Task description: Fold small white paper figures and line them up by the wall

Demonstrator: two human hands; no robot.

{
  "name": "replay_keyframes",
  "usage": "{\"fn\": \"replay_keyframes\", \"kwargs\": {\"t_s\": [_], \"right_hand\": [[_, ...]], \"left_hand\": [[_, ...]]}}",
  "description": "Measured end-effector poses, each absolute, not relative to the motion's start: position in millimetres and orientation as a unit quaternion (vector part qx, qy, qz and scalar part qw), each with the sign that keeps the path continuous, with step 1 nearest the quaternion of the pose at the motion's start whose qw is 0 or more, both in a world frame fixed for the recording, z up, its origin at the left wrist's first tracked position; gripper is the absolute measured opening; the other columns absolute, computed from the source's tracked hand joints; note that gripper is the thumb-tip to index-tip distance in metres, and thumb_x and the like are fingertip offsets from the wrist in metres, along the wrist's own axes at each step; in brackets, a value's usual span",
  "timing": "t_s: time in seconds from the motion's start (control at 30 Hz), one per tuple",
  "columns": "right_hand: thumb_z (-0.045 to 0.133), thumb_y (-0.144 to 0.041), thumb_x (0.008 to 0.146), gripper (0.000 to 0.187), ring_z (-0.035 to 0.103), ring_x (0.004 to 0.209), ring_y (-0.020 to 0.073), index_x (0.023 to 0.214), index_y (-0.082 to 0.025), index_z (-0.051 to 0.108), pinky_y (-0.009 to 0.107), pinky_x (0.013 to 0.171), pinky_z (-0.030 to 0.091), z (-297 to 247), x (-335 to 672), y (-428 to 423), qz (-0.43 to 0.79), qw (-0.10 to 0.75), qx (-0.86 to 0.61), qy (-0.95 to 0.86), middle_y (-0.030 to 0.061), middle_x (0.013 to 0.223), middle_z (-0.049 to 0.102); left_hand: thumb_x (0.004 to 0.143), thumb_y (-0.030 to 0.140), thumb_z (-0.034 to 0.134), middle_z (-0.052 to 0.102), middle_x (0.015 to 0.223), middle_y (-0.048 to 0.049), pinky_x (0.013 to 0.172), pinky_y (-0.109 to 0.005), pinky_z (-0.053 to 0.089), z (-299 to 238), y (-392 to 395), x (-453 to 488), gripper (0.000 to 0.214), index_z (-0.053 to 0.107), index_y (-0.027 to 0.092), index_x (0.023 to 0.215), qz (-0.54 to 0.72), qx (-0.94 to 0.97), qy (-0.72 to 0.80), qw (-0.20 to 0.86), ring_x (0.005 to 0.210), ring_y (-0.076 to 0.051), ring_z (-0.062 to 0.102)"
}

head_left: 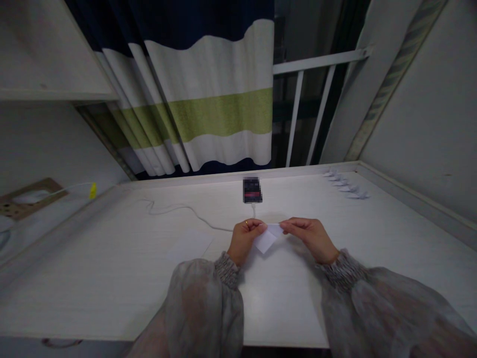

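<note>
A small folded sheet of white paper (266,241) is held up above the desk between my two hands. My left hand (246,238) pinches its left corner, thumb on the near side; a ring shows on one finger. On the other side, my right hand (307,235) grips the right corner between thumb and fingers. The lower part of the paper hangs down in a point, with a fold line across it. Just beyond my hands lies a phone (252,190) with a blurred screen and a cable plugged into its near end.
The white desk (93,278) carries a flat paper sheet (192,244) left of my hands. A white cable (201,218) winds across to the left. Several folded paper pieces (346,186) stand in a row at the back right. A power strip (32,196) is at the left wall.
</note>
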State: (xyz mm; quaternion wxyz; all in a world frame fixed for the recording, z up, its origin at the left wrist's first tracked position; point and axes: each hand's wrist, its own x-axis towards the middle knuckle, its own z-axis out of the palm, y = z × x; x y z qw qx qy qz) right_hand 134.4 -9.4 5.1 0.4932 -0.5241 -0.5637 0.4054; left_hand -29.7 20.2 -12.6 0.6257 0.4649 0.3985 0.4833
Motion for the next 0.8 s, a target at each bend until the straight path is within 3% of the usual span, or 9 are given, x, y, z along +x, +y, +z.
{"fn": "replay_keyframes", "kwargs": {"t_s": [0.4,0.67,0.8], "right_hand": [[0.062,-0.039,0.064,0.023,0.056,0.068,0.0159,0.06,-0.017,0.067,0.028,0.072,0.041,8.9,137.1,-9.7,0.406,0.494,-0.521,-0.566,0.0017,0.064,0.064],[0.063,-0.035,0.064,0.018,0.056,0.064,0.0154,0.064,-0.018,0.067,0.03,0.071,0.043,-0.5,144.2,-4.1,0.368,0.599,-0.513,-0.492,0.0018,0.059,0.063],[0.059,-0.039,0.067,0.023,0.056,0.067,0.0159,0.069,-0.016,0.067,0.03,0.071,0.044,-2.9,142.9,-3.5,0.356,0.586,-0.522,-0.507,0.0033,0.064,0.064]], "left_hand": [[0.049,0.032,0.073,0.055,0.05,0.0014,0.044,-0.019,0.03,-12.3,20.7,-29.8,0.028,0.061,0.011,0.063,0.482,0.462,0.405,0.624,0.044,-0.006,0.044],[0.049,0.029,0.072,0.055,0.051,0.0014,0.044,-0.019,0.03,-14.9,24.1,-33.7,0.025,0.061,0.011,0.062,0.498,0.45,0.417,0.613,0.044,-0.006,0.044],[0.048,0.032,0.072,0.055,0.051,0.0008,0.044,-0.019,0.031,-14.0,23.3,-32.3,0.027,0.062,0.011,0.062,0.49,0.462,0.42,0.608,0.044,-0.006,0.044]]}}
